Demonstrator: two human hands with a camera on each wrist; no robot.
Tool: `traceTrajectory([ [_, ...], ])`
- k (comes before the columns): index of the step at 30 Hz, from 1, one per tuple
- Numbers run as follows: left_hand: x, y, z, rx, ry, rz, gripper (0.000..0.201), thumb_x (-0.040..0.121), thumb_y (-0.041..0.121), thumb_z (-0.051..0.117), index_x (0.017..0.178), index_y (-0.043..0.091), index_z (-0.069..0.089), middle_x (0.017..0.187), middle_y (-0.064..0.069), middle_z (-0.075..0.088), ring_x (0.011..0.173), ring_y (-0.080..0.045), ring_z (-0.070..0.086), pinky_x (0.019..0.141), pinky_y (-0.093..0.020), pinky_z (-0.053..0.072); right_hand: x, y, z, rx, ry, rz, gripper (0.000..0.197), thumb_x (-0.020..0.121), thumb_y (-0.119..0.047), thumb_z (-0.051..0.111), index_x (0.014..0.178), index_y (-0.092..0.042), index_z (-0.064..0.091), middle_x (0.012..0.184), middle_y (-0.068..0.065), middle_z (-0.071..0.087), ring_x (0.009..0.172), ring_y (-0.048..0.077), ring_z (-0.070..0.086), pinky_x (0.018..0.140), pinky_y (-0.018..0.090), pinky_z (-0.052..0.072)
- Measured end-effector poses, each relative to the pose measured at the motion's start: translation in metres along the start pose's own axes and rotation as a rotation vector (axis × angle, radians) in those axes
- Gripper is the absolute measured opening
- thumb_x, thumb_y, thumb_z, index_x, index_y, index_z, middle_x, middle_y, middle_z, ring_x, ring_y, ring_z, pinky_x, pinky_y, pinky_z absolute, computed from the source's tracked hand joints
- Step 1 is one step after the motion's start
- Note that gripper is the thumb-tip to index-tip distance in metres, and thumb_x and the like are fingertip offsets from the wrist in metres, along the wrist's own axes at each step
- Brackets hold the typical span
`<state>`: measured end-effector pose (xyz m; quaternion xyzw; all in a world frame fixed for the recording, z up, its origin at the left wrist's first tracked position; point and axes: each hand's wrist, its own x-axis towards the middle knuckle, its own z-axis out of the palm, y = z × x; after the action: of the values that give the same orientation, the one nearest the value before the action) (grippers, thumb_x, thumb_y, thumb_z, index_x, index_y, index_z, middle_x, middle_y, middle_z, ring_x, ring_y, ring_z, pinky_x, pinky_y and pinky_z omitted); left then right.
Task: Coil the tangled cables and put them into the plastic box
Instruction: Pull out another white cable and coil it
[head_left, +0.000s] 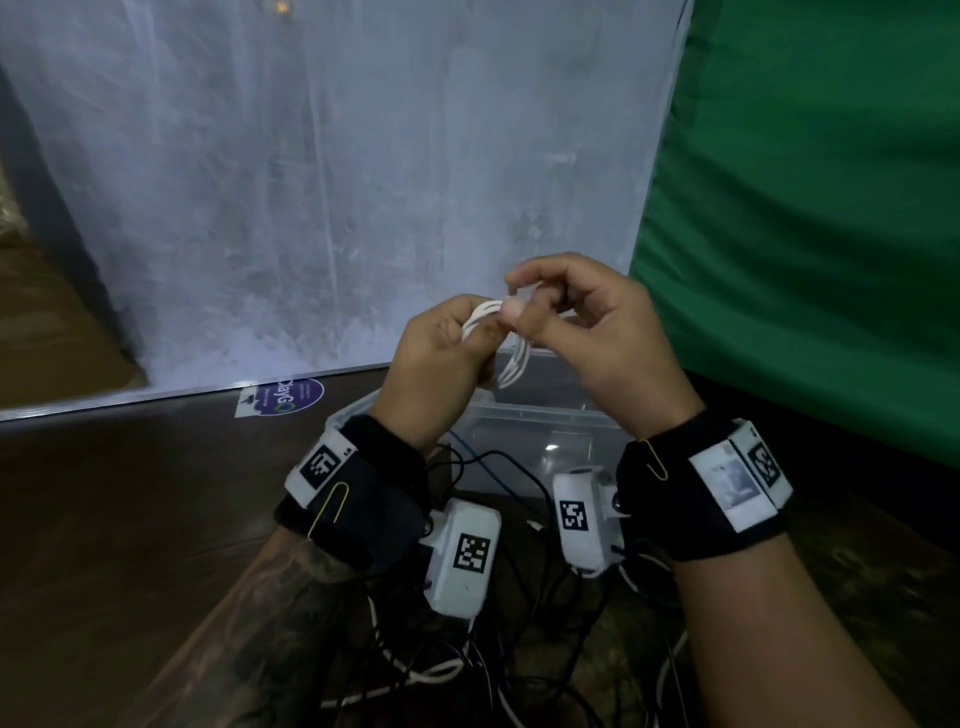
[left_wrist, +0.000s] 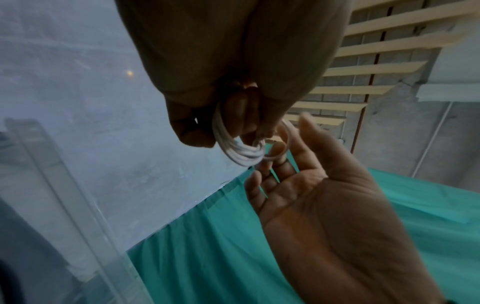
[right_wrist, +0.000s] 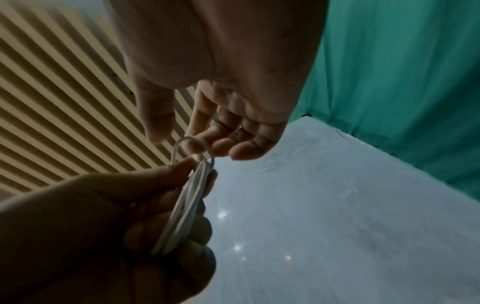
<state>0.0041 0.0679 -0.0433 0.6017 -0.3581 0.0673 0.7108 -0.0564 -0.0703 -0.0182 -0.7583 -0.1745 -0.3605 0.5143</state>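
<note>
Left hand (head_left: 434, 351) grips the white cable coil (head_left: 511, 364) above the plastic box (head_left: 545, 415). Right hand (head_left: 582, 332), apparently pinching the last loop, should wrap it snugly.

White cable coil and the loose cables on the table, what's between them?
In the head view, the clear plastic box sits below the white cable coil, before the loose cables.

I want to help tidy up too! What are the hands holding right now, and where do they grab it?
The left hand grips the coiled white cable around the bundled loops. The right hand holds its loose end loop at the top.
</note>
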Motion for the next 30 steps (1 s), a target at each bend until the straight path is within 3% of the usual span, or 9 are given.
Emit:
traceTrajectory([
  [2,-0.001,0.002,0.001,-0.005,0.023,0.002,0.014,0.095,0.008,0.055,0.089,-0.001,0.064,0.052,0.007,0.048,0.048,-0.007,0.038,0.048,-0.021,0.037,0.002,0.001,0.0,0.052,0.039,0.045,0.019,0.092,-0.017,0.068,0.111,-0.014,0.069,0.077,0.025,0.063,0.07,0.026,0.061,0.075,0.039,0.052],
  [4,-0.002,0.003,0.004,-0.006,0.04,-0.002,0.011,0.094,0.006,0.056,0.09,-0.002,0.063,0.052,0.01,0.052,0.047,-0.004,0.04,0.047,-0.018,0.037,0.003,0.002,0.001,0.079,0.035,0.134,0.016,0.093,-0.017,0.067,0.108,-0.014,0.071,0.082,0.024,0.067,0.074,0.019,0.062,0.074,0.035,0.052],
  [8,-0.003,-0.001,0.005,0.012,0.018,-0.018,0.009,0.092,0.008,0.06,0.09,0.001,0.063,0.053,0.01,0.051,0.047,-0.006,0.039,0.047,-0.018,0.036,0.001,0.003,-0.003,-0.026,-0.044,0.182,0.015,0.096,-0.019,0.063,0.09,-0.021,0.076,0.085,0.001,0.073,0.077,0.008,0.063,0.066,0.02,0.048],
  [12,-0.001,0.002,0.003,-0.125,-0.182,-0.148,0.013,0.085,0.019,0.057,0.09,0.007,0.06,0.054,0.006,0.041,0.048,-0.009,0.035,0.047,-0.021,0.031,0.006,0.0,-0.013,-0.103,0.18,0.071,0.014,0.097,-0.014,0.061,0.092,-0.011,0.074,0.076,-0.001,0.069,0.067,0.002,0.061,0.062,0.011,0.044],
  [15,0.0,0.004,0.0,-0.233,-0.279,-0.24,0.023,0.086,0.024,0.05,0.095,0.003,0.056,0.059,0.004,0.029,0.051,-0.012,0.026,0.047,-0.023,0.025,0.008,0.002,-0.018,-0.123,0.287,0.022,0.015,0.096,-0.015,0.061,0.091,-0.007,0.072,0.076,0.001,0.067,0.068,0.004,0.059,0.063,0.013,0.044],
  [21,0.002,0.002,-0.009,-0.029,-0.183,-0.072,0.02,0.097,0.023,0.05,0.09,0.009,0.062,0.056,0.001,0.038,0.052,-0.012,0.033,0.05,-0.018,0.033,0.006,0.0,-0.013,-0.094,0.28,-0.021,0.012,0.096,-0.017,0.061,0.091,-0.012,0.071,0.078,0.001,0.067,0.073,0.009,0.062,0.065,0.015,0.044],
  [24,0.003,0.007,-0.011,-0.1,-0.139,-0.013,0.02,0.099,0.019,0.047,0.09,0.008,0.062,0.054,0.007,0.033,0.051,-0.01,0.027,0.05,-0.018,0.03,0.006,-0.005,-0.02,-0.075,0.216,-0.093,0.008,0.095,-0.015,0.065,0.093,-0.012,0.072,0.082,0.002,0.071,0.077,0.014,0.065,0.068,0.022,0.048],
  [27,0.004,0.014,-0.013,-0.254,-0.129,0.0,0.02,0.098,0.017,0.045,0.094,0.003,0.058,0.056,0.007,0.032,0.051,-0.008,0.027,0.052,-0.018,0.031,0.004,-0.004,-0.027,-0.131,0.096,-0.083,0.005,0.09,-0.011,0.071,0.093,-0.013,0.073,0.086,0.0,0.076,0.082,0.022,0.07,0.075,0.042,0.055],
  [30,0.001,0.017,-0.009,-0.324,-0.128,-0.035,0.018,0.099,0.015,0.048,0.1,0.002,0.061,0.063,-0.002,0.046,0.056,-0.01,0.045,0.059,-0.022,0.043,0.001,0.0,-0.018,-0.094,-0.034,-0.002,0.012,0.092,-0.005,0.067,0.093,-0.017,0.068,0.078,-0.006,0.074,0.076,0.011,0.069,0.077,0.038,0.056],
])
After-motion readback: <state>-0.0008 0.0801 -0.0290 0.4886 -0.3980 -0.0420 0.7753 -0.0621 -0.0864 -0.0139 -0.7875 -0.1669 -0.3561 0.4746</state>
